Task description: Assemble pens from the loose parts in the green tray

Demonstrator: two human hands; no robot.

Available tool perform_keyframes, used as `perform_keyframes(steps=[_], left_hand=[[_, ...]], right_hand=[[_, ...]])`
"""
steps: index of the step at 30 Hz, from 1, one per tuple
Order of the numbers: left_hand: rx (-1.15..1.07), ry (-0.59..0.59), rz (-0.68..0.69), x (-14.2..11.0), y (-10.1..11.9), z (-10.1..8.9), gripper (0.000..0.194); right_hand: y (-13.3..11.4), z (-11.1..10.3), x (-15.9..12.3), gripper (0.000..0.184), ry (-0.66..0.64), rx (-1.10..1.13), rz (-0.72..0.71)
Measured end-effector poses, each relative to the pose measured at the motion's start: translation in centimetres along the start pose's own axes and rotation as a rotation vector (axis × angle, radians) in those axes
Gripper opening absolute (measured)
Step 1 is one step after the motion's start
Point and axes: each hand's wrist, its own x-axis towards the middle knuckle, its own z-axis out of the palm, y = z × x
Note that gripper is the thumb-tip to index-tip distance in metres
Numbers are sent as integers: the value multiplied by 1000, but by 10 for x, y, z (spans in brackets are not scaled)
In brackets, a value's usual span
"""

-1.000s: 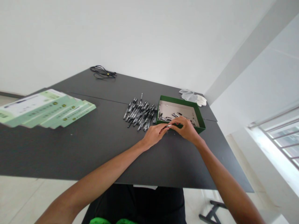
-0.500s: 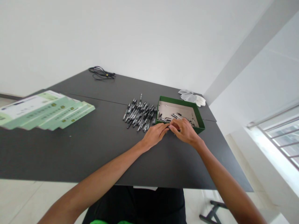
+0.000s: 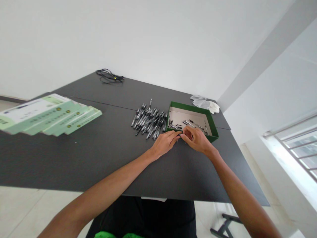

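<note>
A plain pale wall [image 3: 153,43] fills the upper part of the frame, meeting a greyer vertical band [image 3: 257,56] toward the upper right, with a barred window [image 3: 305,150] at the right edge letting in bright, whitish light. Below the wall spreads a dark grey tabletop [image 3: 99,165], crossed by a thin seam and faintly glossy toward its right side. Light tiled floor [image 3: 22,210] shows at the lower left and lower right, where a dark metal leg [image 3: 225,226] stands near the bottom edge.
</note>
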Motion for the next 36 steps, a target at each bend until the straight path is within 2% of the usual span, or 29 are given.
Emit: perform_keyframes(steps=[2, 5, 7, 11, 12, 16, 18, 21, 22, 26, 29, 31, 32, 33, 34, 36], left_hand=[[-11, -6, -6, 0, 0, 0, 36], [-10, 2, -16, -1, 0, 0, 36], [0, 3, -16, -1, 1, 0, 35], [5, -4, -4, -1, 1, 0, 36], [6, -3, 1, -1, 1, 0, 36], [17, 6, 10, -2, 2, 0, 36], [15, 5, 5, -2, 2, 0, 35], [1, -1, 1, -2, 1, -1, 35], [-7, 0, 0, -2, 1, -1, 36], [-19, 20, -16, -1, 1, -3, 35], [-11, 8, -26, -1, 3, -3, 35], [-19, -3, -30, -1, 5, -4, 34], [-28, -7, -32, -1, 6, -5, 34], [-38, -10, -34, -1, 7, -6, 34], [-45, -14, -35, -1, 8, -6, 34], [-45, -26, -38, -1, 9, -6, 34]], right_hand=[[0, 0, -2, 24, 21, 10, -31], [1, 2, -2, 49, -10, -18, 17], [0, 2, -1, 57, -34, -16, 53], [-3, 2, 3, 33, -30, 2, -7], [-3, 2, 3, 34, -36, 3, -19], [-2, 2, 5, 63, -66, 27, 69], [-2, 0, 5, 58, -61, 41, 90], [-4, -1, 5, 33, -33, 47, 15], [-4, 0, 5, 32, -26, 40, 0], [-2, 7, 5, 60, -78, -9, 96], [17, -2, 10, 72, -106, 8, 164], [43, -19, 17, 74, -106, -27, 225], [59, -29, 21, 68, -96, -90, 299], [76, -39, 26, 57, -145, -273, 431], [93, -47, 31, 44, -160, -354, 501], [122, -59, 40, 32, -209, -432, 572]])
